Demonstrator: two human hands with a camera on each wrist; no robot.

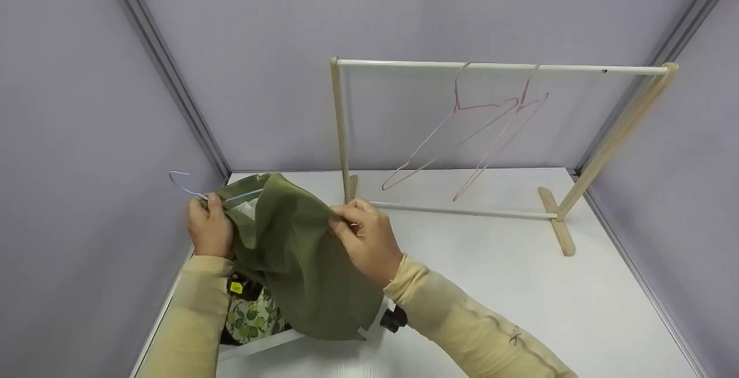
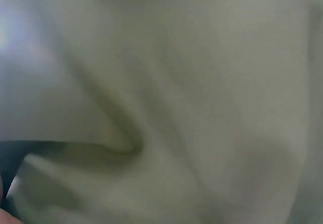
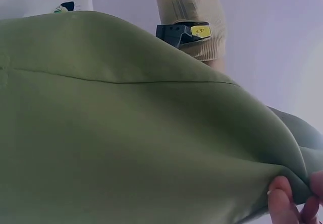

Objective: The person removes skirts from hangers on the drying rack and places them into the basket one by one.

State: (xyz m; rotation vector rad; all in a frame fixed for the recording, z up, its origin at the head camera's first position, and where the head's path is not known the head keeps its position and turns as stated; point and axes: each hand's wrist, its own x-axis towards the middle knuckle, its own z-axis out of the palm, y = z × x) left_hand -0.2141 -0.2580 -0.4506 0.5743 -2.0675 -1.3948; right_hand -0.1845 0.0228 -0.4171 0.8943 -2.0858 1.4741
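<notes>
An olive-green garment point(image 1: 306, 262) hangs between my two hands above the white tabletop; its exact kind is unclear. My left hand point(image 1: 211, 225) grips its upper left edge together with a light-blue hanger point(image 1: 245, 195). The hook sticks out to the left, while part of the hanger runs inside the garment's opening. With thumb and fingers, my right hand point(image 1: 369, 239) pinches the garment's upper right edge. The right wrist view shows the pinching fingers point(image 3: 280, 201) and a seam across the cloth. Green cloth point(image 2: 202, 93) fills most of the left wrist view.
A clothes rack point(image 1: 404, 63) with wooden legs stands at the back right. Two pink hangers point(image 1: 425, 144) hang from its white rail. Below the garment, leaf-patterned cloth point(image 1: 252, 317) lies behind a white edge point(image 1: 262, 345). Grey walls point(image 1: 277, 78) enclose the table.
</notes>
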